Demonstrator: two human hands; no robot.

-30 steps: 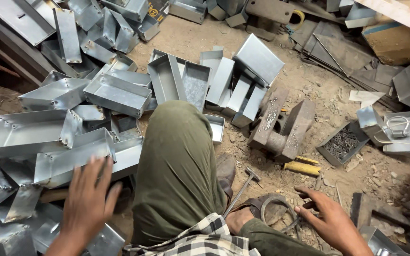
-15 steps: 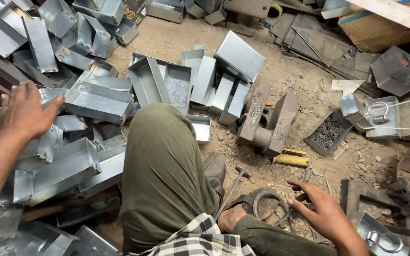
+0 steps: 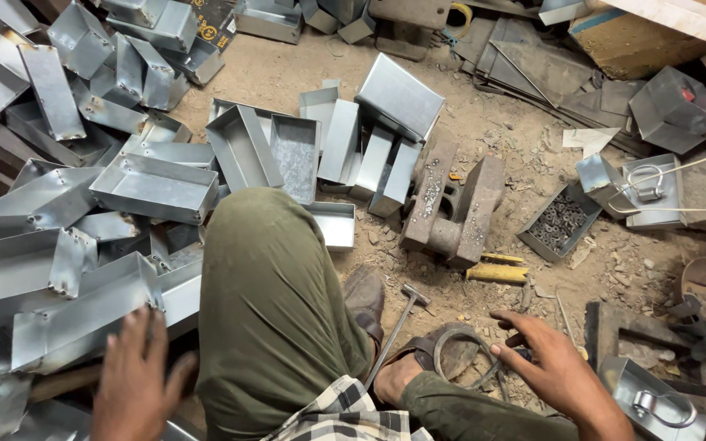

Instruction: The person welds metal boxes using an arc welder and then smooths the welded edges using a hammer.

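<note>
1. Galvanised sheet-metal trays fill the head view. The left hand (image 3: pixel 136 380) comes in low, fingers (image 3: pixel 157 322) spread, tips touching the long tray (image 3: pixel 83 314) just ahead of it. That tray's long axis runs left to right, tilting up toward the knee, so it lies crosswise to the fingers.
2. The right hand (image 3: pixel 553 367) hovers loosely open, holding nothing, over the metal ring (image 3: pixel 459 347) by the sandal. The hammer (image 3: pixel 398 322) lies between the two hands.
3. Containers: the small box (image 3: pixel 557 222) holds dark fasteners; the nearby trays look empty.
</note>
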